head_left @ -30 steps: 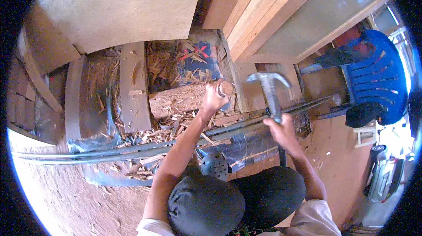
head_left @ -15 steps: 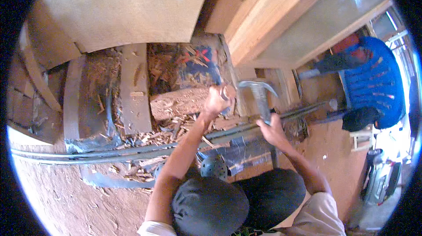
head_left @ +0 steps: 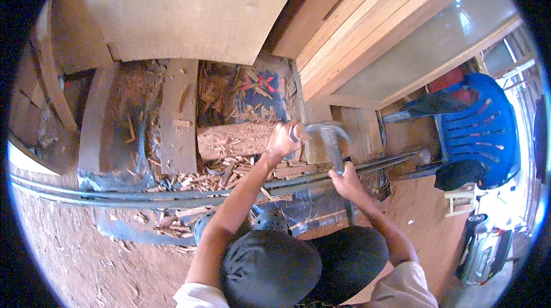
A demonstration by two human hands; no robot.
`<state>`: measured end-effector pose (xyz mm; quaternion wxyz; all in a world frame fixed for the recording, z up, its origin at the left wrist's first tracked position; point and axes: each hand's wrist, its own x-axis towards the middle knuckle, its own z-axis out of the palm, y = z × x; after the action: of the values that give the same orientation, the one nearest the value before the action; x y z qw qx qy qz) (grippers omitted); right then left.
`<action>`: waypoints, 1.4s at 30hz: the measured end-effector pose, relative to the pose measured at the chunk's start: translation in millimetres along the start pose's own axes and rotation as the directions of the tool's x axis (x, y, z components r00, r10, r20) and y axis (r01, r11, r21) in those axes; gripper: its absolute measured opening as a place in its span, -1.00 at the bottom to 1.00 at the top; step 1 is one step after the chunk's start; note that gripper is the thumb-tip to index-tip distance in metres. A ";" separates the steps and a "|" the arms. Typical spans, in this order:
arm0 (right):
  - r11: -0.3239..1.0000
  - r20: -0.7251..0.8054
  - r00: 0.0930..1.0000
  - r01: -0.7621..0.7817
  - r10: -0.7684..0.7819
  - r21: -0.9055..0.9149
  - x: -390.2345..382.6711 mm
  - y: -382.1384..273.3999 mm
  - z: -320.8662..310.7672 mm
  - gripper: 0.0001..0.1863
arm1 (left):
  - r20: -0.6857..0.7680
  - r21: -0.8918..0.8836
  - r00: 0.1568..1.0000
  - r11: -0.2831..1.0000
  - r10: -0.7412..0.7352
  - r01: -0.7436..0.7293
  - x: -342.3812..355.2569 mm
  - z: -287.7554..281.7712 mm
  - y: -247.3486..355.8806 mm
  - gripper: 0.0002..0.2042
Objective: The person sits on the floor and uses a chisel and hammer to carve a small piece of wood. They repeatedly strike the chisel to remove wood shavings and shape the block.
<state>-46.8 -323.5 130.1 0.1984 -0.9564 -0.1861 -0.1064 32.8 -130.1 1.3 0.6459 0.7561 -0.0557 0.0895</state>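
My left hand (head_left: 282,143) is closed on a short tool with a round wooden end (head_left: 299,132), held at the right end of a split, flaking log (head_left: 227,140). My right hand (head_left: 342,179) grips a metal claw hammer (head_left: 334,152), whose blurred head is at the round end of that tool, touching or very near it. Wood splinters (head_left: 227,171) are heaped below and around the log, and more lie on a dark sheet (head_left: 258,101) with a red cross shape above it.
Metal rails (head_left: 115,199) cross below the log. Plywood (head_left: 183,10) and stacked planks (head_left: 350,21) lie beyond. At right are a blue plastic chair (head_left: 479,130) with dark cloth, a small wooden stool (head_left: 459,205) and a silver car (head_left: 485,248). Dirt ground (head_left: 149,273) surrounds my knees.
The hammer in my right hand has swung left to the top of the held tool. My left hand stays at the log's end, slightly lower in the shifted view.
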 end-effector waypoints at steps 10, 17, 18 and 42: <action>0.491 -0.067 0.815 -0.279 0.575 0.825 21.4 -71.6 -130.6 -0.84 | 0.049 0.019 0.998 0.999 0.028 -0.029 -0.9 -10.8 4.5 -0.50; 0.886 0.149 0.877 -0.435 0.457 -0.158 13.8 -26.6 -38.8 -0.71 | -0.056 0.028 0.992 0.993 0.116 -0.115 -4.7 -13.0 11.4 -0.59; 0.845 0.317 0.804 -0.534 0.502 0.015 9.6 -15.1 -25.4 -0.71 | 0.003 -0.034 0.992 0.992 0.125 -0.125 -3.9 -13.8 11.8 -0.62; 0.790 0.465 0.780 -0.566 0.419 0.235 -55.1 26.2 -3.2 -0.73 | -0.009 0.017 0.954 0.954 0.301 -0.301 -15.7 0.4 -8.2 -0.80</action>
<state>-86.8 -364.4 108.8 0.3511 -0.9189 0.0233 0.1784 19.1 -129.7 -9.9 0.6192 0.7433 -0.1657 0.1914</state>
